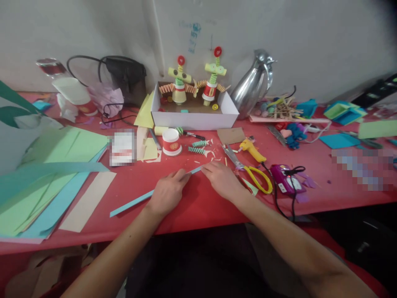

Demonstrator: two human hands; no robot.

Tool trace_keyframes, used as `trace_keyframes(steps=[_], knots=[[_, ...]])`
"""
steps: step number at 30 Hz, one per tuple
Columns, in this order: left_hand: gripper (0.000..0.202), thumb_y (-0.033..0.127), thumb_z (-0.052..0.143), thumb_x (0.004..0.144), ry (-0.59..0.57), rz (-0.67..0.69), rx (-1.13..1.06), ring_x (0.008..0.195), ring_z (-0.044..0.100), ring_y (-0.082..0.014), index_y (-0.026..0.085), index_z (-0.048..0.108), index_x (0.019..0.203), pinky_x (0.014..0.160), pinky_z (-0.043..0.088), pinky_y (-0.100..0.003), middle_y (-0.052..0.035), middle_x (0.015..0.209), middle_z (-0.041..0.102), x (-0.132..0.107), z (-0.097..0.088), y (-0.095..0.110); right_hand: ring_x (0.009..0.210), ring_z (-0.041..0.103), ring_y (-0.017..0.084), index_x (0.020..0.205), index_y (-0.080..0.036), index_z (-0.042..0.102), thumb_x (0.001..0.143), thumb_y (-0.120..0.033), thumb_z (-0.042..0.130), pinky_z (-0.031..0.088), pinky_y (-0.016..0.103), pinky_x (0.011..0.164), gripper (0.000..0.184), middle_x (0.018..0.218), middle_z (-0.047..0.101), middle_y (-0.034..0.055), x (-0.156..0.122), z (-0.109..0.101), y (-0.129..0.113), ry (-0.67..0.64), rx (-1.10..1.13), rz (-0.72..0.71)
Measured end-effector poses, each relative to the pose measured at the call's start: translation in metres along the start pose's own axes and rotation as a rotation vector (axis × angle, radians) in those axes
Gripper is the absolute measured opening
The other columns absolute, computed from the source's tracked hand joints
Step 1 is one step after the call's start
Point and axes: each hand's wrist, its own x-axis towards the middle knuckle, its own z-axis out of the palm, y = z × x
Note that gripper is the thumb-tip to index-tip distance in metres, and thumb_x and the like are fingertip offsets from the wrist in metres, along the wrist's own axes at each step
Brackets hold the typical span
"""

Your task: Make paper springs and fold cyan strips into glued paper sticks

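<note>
A narrow blue paper strip [132, 203] lies at a slant low over the red table, passing under both my hands. My left hand [167, 191] is closed on its middle, fingers pressed together on the paper. At the strip's far right end, my right hand [221, 178] pinches it, the fingertips partly hidden. A short piece of strip shows between the hands. Just beyond them stand a red and white paper cup [171, 142] and two folded green paper springs [197, 150]. Scissors with yellow handles [259, 179] lie right of my right hand.
Coloured paper sheets [71, 145] cover the left side. A white box [194, 121] holds two paper-cup figures. Behind the scissors lies a yellow glue gun [252, 150], with a purple power strip [287, 180] and its cables to the right. A metal jug [252, 85] stands at the wall.
</note>
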Motion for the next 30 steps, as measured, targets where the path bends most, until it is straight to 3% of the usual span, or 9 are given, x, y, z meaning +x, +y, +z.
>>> trace_keyframes(steps=[5,9,14,18,25,30], knots=[[0.04,0.009,0.039,0.093,0.004,0.052,0.033,0.089,0.063,-0.0222,0.016,0.057,0.128,0.066,0.053,-0.033,-0.0081,0.111,0.065,-0.001,0.001,-0.001,0.112,0.053,0.03,0.133,-0.015,0.058,0.094,-0.009,0.043,0.045,0.046,0.096,0.042,0.114,0.067,0.0134,-0.006,-0.007,-0.021,-0.002,-0.022,0.081],[0.036,0.009,0.04,0.093,0.001,0.066,0.042,0.089,0.063,-0.0217,0.016,0.06,0.122,0.068,0.054,-0.034,-0.0088,0.117,0.063,-0.002,0.003,-0.002,0.124,0.048,0.032,0.131,-0.011,0.059,0.099,-0.029,0.041,0.037,0.048,0.108,0.041,0.126,0.064,0.0146,-0.005,-0.011,-0.034,0.028,0.012,0.13],[0.042,0.01,0.041,0.093,-0.008,0.064,0.033,0.088,0.062,-0.0219,0.016,0.054,0.132,0.068,0.054,-0.034,-0.0086,0.11,0.065,-0.002,0.002,-0.001,0.13,0.049,0.029,0.134,-0.006,0.055,0.099,-0.029,0.041,0.029,0.044,0.117,0.045,0.134,0.059,0.0171,-0.005,-0.006,-0.038,0.012,0.051,0.114],[0.041,0.012,0.041,0.094,-0.015,0.051,0.015,0.09,0.063,-0.0218,0.018,0.056,0.131,0.07,0.055,-0.033,-0.0097,0.114,0.064,-0.002,0.001,-0.001,0.132,0.049,0.029,0.137,-0.009,0.054,0.1,-0.03,0.04,0.033,0.044,0.116,0.045,0.138,0.057,0.0148,-0.007,-0.001,-0.039,0.013,0.093,0.112],[0.04,0.011,0.041,0.094,-0.014,-0.001,-0.033,0.1,0.065,-0.0227,0.02,0.061,0.127,0.079,0.057,-0.035,-0.0096,0.126,0.062,-0.002,-0.003,-0.001,0.133,0.048,0.031,0.139,-0.006,0.052,0.1,-0.032,0.042,0.034,0.045,0.115,0.048,0.142,0.053,0.0186,-0.009,0.001,-0.047,0.023,0.105,0.155],[0.047,0.008,0.04,0.092,-0.049,-0.007,-0.07,0.101,0.064,-0.0221,0.023,0.056,0.133,0.076,0.057,-0.033,-0.0089,0.129,0.059,0.004,-0.003,0.001,0.131,0.051,0.028,0.136,-0.01,0.056,0.102,-0.034,0.036,0.033,0.047,0.116,0.046,0.14,0.057,0.015,-0.014,-0.002,-0.041,0.044,0.105,0.156]])
